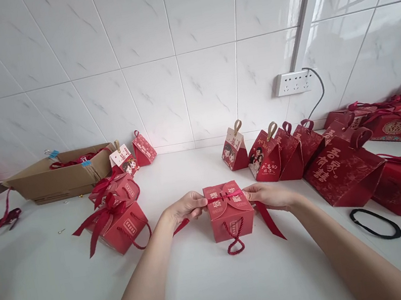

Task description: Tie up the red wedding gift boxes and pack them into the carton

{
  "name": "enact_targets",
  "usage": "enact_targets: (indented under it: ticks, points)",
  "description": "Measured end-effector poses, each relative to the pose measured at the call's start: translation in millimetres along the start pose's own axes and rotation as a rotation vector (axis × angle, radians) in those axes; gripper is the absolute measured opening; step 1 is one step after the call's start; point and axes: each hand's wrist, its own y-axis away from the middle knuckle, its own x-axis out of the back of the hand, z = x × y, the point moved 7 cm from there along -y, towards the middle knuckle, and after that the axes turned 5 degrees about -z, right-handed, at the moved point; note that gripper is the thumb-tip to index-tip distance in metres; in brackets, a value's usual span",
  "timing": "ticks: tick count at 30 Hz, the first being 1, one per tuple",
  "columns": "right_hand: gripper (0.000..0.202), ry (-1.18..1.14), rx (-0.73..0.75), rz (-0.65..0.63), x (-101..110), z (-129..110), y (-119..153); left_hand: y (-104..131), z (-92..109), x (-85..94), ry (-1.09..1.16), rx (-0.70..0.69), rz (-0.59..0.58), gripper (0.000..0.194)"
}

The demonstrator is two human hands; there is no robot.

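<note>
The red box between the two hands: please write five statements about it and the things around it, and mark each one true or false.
1. The left hand and the right hand both hold the ribbon. True.
2. The cardboard box stands to the right of the red box. False: the cardboard box is on the left, near the wall.
3. A rope handle hangs at the near side of the red box. True.
4. The black band is around the left wrist. False: the black band lies on the table, to the right of the right forearm.
5. The socket strip is fixed to the tiled wall. True.
</note>
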Motion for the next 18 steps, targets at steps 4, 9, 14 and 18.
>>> enact_targets:
  ticks: [4,9,14,18]
  points:
    - [0.047,-0.012,0.014,-0.003,0,-1,-1,0,-2,1.3,0.026,-0.002,-0.005,0.057]
    - [0.045,-0.043,-0.019,-0.024,1,4,-2,-2,-7,2.8,0.082,0.009,0.001,0.058]
    - [0.041,-0.157,-0.021,-0.027,1,8,-3,0,-13,-0.6,0.174,-0.009,0.02,0.065]
    - [0.039,-0.164,0.028,0.017,-2,9,-1,4,-16,-4.7,0.237,-0.064,0.052,0.064]
